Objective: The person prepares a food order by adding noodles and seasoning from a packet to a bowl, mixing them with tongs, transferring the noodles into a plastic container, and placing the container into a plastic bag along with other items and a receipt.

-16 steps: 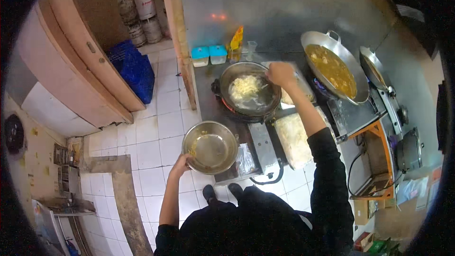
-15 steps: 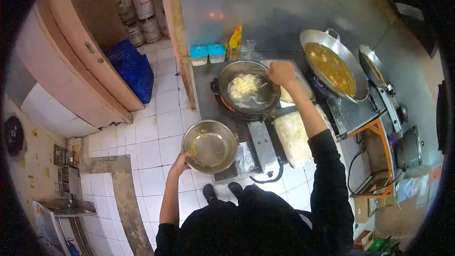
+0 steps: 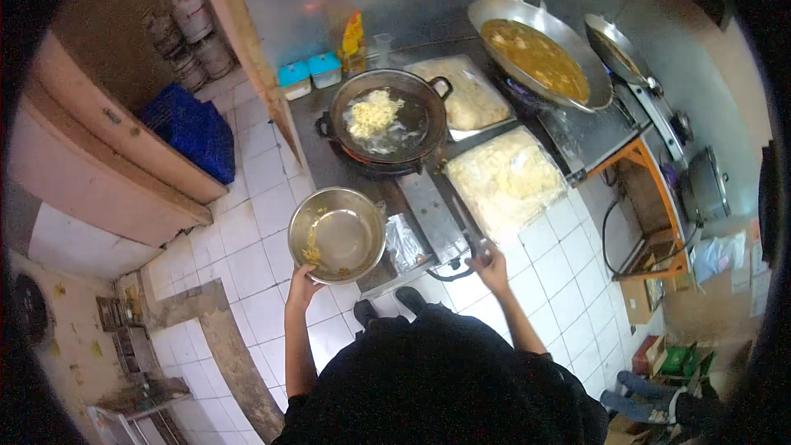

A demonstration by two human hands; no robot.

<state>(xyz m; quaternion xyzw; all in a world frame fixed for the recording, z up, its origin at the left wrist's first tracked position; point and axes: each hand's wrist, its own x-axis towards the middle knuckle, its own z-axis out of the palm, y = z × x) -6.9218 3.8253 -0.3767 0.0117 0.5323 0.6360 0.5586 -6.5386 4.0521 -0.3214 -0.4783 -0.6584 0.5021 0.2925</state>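
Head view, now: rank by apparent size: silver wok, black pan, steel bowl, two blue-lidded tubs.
1. Silver wok
2. Black pan
3. Steel bowl
4. Left tub and right tub: look alike, not ranked

Apparent size only; the bowl seems nearer the camera, so true order is unsure.

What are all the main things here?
Bowl: one, silver, left hand
Pan: one, black, upper centre
Food: one clump, yellowish, in pan
Bags: two, pale, beside pan
Wok: one, silver, upper right
Smaller pan: one, grey, beside wok
Tubs: two, blue-lidded, behind pan
Pouch: one, yellow, beside tubs
Crate: one, blue, left side
Cylinders: four, whitish, upper left
Bystander: one, blue-trousered, lower right
Left hand: one, bare, holding bowl
Right hand: one, bare, near counter
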